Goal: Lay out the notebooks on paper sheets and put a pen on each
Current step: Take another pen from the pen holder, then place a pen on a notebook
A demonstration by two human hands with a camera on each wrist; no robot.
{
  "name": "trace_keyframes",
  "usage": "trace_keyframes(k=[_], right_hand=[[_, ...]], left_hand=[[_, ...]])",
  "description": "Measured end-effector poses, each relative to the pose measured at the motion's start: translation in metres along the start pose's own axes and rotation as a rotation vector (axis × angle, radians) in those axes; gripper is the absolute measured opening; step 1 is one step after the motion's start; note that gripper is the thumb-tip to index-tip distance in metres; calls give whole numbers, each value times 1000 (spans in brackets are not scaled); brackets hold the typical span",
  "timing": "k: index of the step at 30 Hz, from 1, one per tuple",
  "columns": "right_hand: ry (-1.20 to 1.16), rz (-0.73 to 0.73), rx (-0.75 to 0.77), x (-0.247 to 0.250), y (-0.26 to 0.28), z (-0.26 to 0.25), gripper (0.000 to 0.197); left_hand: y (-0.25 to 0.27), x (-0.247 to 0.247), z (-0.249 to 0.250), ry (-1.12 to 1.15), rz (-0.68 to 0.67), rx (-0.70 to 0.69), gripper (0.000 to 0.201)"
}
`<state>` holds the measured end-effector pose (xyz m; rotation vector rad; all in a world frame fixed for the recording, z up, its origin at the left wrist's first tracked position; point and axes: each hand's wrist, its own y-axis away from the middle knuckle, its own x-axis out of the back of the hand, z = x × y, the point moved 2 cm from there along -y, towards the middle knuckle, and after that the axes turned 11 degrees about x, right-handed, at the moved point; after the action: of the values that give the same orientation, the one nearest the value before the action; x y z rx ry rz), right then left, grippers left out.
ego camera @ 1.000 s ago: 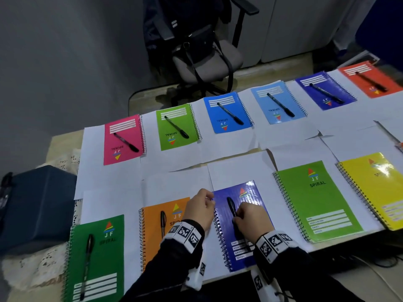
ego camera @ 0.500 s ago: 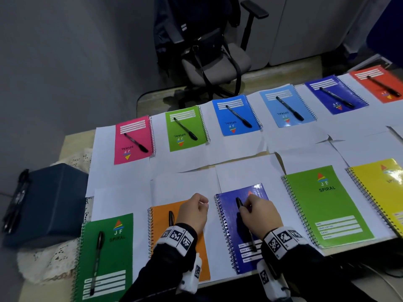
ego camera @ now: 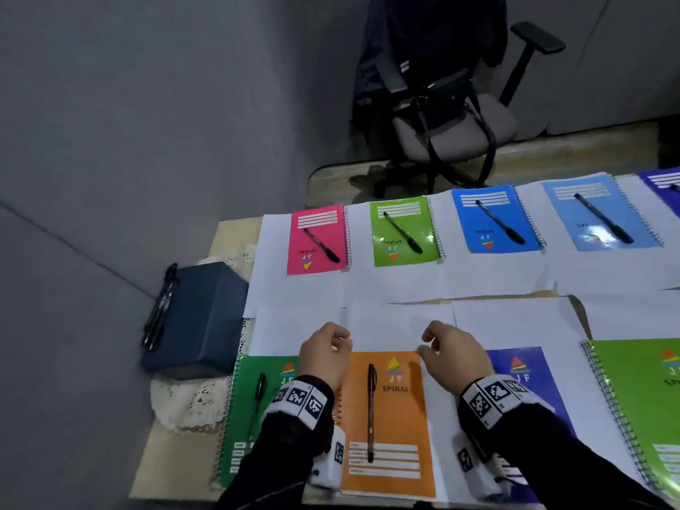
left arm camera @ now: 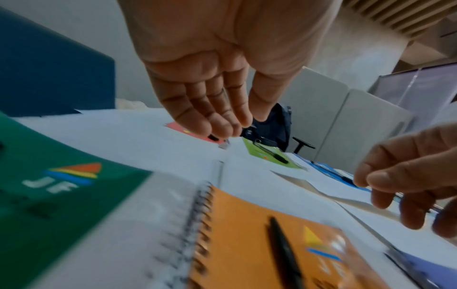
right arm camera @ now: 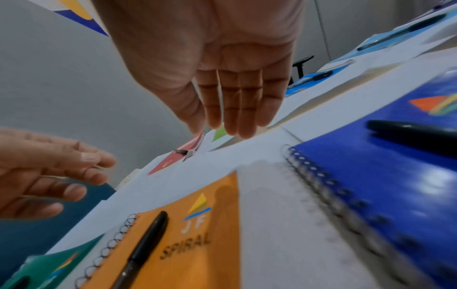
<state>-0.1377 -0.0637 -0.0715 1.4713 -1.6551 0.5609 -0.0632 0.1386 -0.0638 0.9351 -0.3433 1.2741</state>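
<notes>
Hovering both empty, slack-fingered hands, left hand (ego camera: 323, 357) and right hand (ego camera: 454, 358); spare pens (ego camera: 159, 307) at nine o'clock look light, slippery; we'd pinch mid-barrel.

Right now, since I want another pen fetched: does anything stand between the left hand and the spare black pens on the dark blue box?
Nothing visible does. The left hand hovers open; only a flat white paper sheet and the bare top of the dark blue box lie between it and the spare black pens.
</notes>
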Motion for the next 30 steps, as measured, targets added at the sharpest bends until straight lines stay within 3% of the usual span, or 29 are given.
trace_keyframes(k=[7,13,20,30], right_hand=[[24,-32,87,-15,-38,-56,19],[49,-86,122,-34,-53,-86,16],[106,-119,135,-47,-58,-102,14],[112,-127,128,-47,-59,-111,13]], left_hand=[[-38,101,-51,-21,305,58,9],[-57,177,-98,-152,575,210,20],[-70,205,-135,-215,581,327,28],[-62,195,-124,-32,606,183,25]])
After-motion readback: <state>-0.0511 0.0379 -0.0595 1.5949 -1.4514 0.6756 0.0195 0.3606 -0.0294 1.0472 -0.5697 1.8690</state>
